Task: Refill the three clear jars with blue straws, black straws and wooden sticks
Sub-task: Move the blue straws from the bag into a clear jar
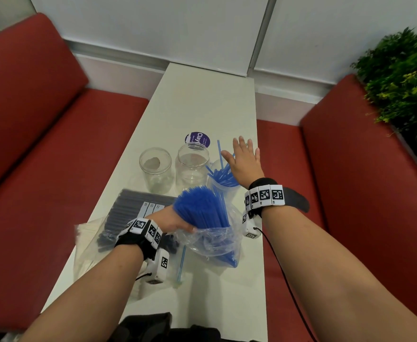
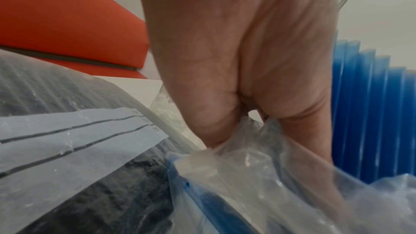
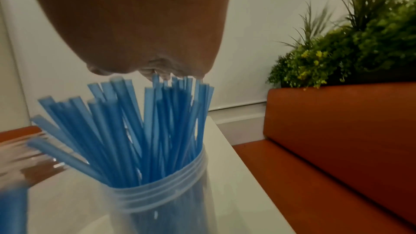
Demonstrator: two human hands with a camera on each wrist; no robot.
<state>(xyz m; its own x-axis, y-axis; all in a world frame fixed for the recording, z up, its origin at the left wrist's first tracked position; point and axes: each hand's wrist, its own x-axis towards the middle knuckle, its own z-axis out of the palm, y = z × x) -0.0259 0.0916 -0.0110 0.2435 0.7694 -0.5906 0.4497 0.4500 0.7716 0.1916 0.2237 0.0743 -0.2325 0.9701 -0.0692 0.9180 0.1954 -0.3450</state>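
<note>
Long white desk (image 1: 202, 99) between red benches, carrying all stock. Flat clear bag of black straws (image 1: 131, 213), sealed-looking, lying at near left, untouched. Crumpled clear plastic bag of blue straws (image 1: 209, 240), a thick bundle (image 1: 200, 208) standing out of its mouth; left hand (image 1: 175, 220) clenched around bundle and bag together. Three clear jars in a row beyond: left jar (image 1: 156, 169) and middle jar (image 1: 193, 164) hold no straws; right jar (image 3: 157, 202) partly filled with blue straws (image 3: 139, 131), fanned and uneven. Right hand (image 1: 244, 159), fingers straight and released, palm on the straw tops. Wooden sticks not identifiable in view. Judged progress: blue straws under way; black straws and sticks outstanding.
</note>
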